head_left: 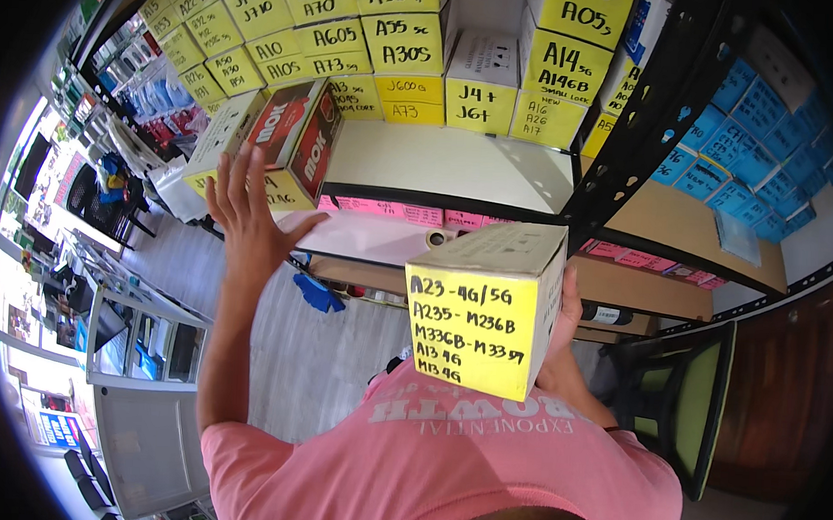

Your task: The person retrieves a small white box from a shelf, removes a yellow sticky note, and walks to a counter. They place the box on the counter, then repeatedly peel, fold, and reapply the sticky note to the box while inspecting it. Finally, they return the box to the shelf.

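Note:
My left hand [249, 214] has its fingers spread and holds nothing; its fingertips are over the near ends of a red-and-dark box [296, 134] and a pale box with a yellow label [217, 154] on the shelf, and I cannot tell if they touch. My right hand [565, 313] grips the side of a cardboard carton [469, 332] in front of my chest, its yellow handwritten label facing up toward me. Most of that hand is hidden behind the carton.
A white shelf [467, 160] carries rows of yellow-labelled boxes [407, 41] at the back. Pink-labelled boxes [621, 255] sit lower, blue-labelled boxes [738, 135] to the right. A green-and-black chair [670, 420] stands at my right, a metal-framed cabinet [145, 415] at my left.

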`<state>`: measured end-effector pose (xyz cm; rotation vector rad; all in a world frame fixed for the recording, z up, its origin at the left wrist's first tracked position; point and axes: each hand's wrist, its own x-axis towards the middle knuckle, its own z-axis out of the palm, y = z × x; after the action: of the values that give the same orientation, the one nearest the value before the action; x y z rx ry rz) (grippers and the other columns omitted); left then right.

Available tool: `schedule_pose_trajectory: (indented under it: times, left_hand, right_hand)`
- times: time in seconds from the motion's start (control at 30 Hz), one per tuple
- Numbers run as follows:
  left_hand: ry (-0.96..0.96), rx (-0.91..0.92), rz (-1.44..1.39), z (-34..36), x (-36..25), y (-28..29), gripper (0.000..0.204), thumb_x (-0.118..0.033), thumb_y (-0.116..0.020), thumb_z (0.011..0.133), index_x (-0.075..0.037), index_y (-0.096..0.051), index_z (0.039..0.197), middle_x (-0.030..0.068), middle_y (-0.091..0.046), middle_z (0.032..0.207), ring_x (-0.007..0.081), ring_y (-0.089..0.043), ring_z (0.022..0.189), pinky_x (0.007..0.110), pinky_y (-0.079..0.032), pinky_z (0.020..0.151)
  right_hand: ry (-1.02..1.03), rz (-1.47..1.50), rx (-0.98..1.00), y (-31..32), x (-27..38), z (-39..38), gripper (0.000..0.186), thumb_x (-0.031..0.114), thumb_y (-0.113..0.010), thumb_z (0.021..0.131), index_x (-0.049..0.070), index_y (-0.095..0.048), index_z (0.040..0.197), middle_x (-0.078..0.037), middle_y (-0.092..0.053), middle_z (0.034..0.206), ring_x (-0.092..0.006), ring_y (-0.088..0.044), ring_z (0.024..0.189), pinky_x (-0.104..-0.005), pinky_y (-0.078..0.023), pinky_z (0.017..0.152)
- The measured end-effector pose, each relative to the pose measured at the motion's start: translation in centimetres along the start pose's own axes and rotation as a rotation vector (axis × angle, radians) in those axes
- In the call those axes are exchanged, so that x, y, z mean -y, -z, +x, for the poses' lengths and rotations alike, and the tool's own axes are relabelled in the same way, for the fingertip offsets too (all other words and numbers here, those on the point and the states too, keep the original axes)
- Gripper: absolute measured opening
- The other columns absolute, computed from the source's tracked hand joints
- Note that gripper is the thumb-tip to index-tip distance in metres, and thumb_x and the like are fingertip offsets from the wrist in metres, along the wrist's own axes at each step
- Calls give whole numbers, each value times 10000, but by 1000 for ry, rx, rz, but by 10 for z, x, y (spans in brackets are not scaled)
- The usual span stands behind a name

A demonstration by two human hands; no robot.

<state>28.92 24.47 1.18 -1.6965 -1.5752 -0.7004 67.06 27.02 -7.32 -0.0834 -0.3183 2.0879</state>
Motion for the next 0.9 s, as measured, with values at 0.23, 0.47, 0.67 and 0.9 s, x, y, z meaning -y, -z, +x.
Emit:
schedule_pose_trajectory:
  times: [0.23, 0.47, 0.67, 0.9]
  left_hand:
    - [-321, 42, -483, 82, -133, -41, 266, -226, -730, 902, -134, -727, 1152, 22, -712, 1114, 266, -640, 1121, 410, -471, 973]
    - [-377, 344, -296, 135, -192, -124, 230, -235, -652, 923, -95, -735, 1086, 115, -693, 1103, 300, -656, 1055, 432, -514, 944]
    - [-329, 582, -418, 160, -191, -117, 230, -225, -651, 900, -86, -731, 1064, 127, -685, 1132, 326, -661, 1048, 435, -529, 922]
    - [-15, 450, -689, 122, -151, -48, 226, -212, -724, 875, -64, -679, 1040, 110, -732, 965, 276, -720, 907, 381, -552, 796]
  right_hand:
    - [2, 35, -2, 6, 3, -7, 643, 503, -516, 1020, 45, -499, 1471, -187, -617, 1404, -351, -646, 1226, -500, -523, 1041]
    - [117, 85, 31, 19, 12, -31, 633, 507, -523, 1022, 47, -513, 1456, -179, -628, 1390, -339, -658, 1209, -481, -540, 1018]
    - [248, 87, -78, 24, 29, -50, 630, 501, -526, 1021, 37, -521, 1447, -185, -640, 1369, -333, -667, 1190, -483, -546, 1009]
    - [304, 121, 30, 39, 33, -58, 709, 552, -486, 1023, 35, -453, 1507, -210, -522, 1497, -379, -548, 1332, -531, -442, 1120]
